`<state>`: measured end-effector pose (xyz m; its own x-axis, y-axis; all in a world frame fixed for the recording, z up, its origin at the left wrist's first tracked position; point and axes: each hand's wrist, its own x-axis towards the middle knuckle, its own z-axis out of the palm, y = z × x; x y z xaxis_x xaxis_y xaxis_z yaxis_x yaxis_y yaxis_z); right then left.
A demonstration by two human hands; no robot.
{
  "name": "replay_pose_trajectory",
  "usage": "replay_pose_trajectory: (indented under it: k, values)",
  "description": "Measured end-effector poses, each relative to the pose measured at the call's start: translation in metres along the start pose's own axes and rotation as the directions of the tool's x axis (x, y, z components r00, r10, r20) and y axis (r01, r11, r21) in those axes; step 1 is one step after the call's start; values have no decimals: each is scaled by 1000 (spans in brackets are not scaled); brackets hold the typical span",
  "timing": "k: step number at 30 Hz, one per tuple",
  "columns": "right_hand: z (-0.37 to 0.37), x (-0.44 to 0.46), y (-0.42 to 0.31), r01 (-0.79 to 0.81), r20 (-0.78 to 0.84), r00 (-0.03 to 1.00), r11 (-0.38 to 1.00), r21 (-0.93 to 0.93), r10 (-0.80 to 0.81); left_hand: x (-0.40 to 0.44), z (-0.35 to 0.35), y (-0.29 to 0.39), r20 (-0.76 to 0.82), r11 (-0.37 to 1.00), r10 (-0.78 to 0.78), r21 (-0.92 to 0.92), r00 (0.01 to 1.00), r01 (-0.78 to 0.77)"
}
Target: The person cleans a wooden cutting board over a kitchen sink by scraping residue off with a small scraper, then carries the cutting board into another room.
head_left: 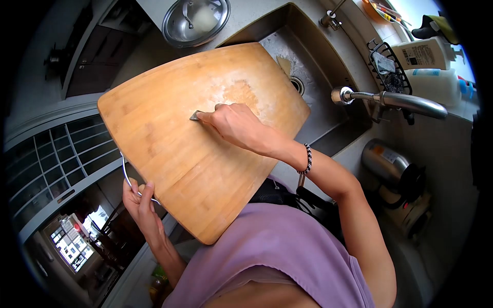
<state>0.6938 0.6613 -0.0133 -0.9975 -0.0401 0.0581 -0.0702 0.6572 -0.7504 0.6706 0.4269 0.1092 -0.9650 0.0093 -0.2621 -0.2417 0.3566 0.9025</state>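
Note:
A large wooden cutting board (pixel 205 159) slants across the view, its far end over the sink. Whitish powdery residue and a damp, crumbly patch (pixel 241 95) mark its upper part. My right hand (pixel 236 123) is closed on a flat grey metal scraper (pixel 195 116), pressed against the board's face; only a corner of it shows past the fingers. At the board's left edge, my left hand (pixel 141 200) grips the bent metal handle (pixel 125 168), thumb beside the wood.
Behind the board lies a steel sink (pixel 328 102) with an open drain (pixel 297 85). A faucet (pixel 411 102) juts in from the right. A pan with a glass lid (pixel 196 20) stands on the counter. Bottles (pixel 423 54) and a black rack (pixel 389 66) line the sink's right side; a kettle (pixel 387 161) sits below.

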Motion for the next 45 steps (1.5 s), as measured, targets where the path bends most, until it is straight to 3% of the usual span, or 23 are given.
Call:
replay_pose_trajectory:
  k: [5, 11, 13, 15, 17, 20, 23, 27, 29, 32, 36, 39, 45]
  values:
    - [24, 14, 5, -57, -178, 983, 998, -9, 54, -2, -2, -3, 22, 1000, 22, -1, 1000, -22]
    - [10, -55, -9, -100, -78, 992, 995, 22, 102, 1, -4, -4, 21, 1000, 15, -19, 1000, -15]
    - [3, -98, -7, -202, 74, 978, 976, 77, 197, 1, -1, -4, 4, 1000, 22, -16, 1000, -22]
    - [-10, -128, 7, -377, 108, 920, 926, -10, 376, 2, -4, -6, 15, 1000, 25, 5, 1000, -25]
    - [-4, -153, 33, -527, -46, 848, 849, 12, 527, 5, -8, -9, 51, 999, 20, -36, 999, -18]
    - [7, -169, 46, -512, -98, 851, 857, 62, 515, 5, -10, -9, 89, 999, 21, -43, 996, -17]
    - [24, -152, 55, -529, -27, 848, 849, -9, 529, 5, -10, -9, 87, 999, 18, -45, 996, -15]
    - [31, -128, 78, -554, -124, 821, 830, 67, 557, 5, -10, -6, 88, 999, 8, -41, 996, -4]
    - [26, -128, 78, -490, -24, 872, 872, 9, 490, 4, -6, -5, 70, 1000, 14, -4, 997, -14]
    - [37, -114, 98, -521, -36, 851, 852, 59, 523, -1, 2, -2, 1, 1000, 20, 17, 1000, -20]
    - [28, -107, 99, -504, -19, 863, 863, 36, 504, 3, -3, -2, 52, 999, 1, 37, 999, -3]
    - [28, -112, 98, -454, 79, 889, 891, 26, 451, 2, -7, -8, 41, 999, 0, 33, 999, -2]
    - [31, -102, 109, -479, -2, 877, 877, 40, 480, 3, -6, -5, 55, 1000, 3, 7, 998, -4]
